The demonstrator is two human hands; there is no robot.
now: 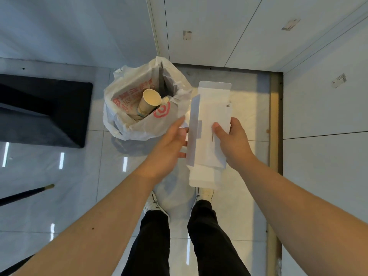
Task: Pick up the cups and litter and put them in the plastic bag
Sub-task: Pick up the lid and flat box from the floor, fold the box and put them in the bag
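A flattened white cardboard box point(211, 108) is held upright-lengthwise over the floor, just right of the plastic bag. My right hand point(233, 140) grips its right edge, thumb on the front face. My left hand point(169, 144) touches the box's left flap with spread fingers. The white plastic bag point(129, 124) with red print stands open on the floor, and a beige paper cup point(150, 101) lies tilted inside it among other litter.
A dark sofa or seat base point(45, 110) stands to the left of the bag. A dark stick with a pale tip point(25, 194) lies at the lower left. White wall panels point(318, 108) close in the right side and back. My shoes point(155, 204) stand on glossy tiles.
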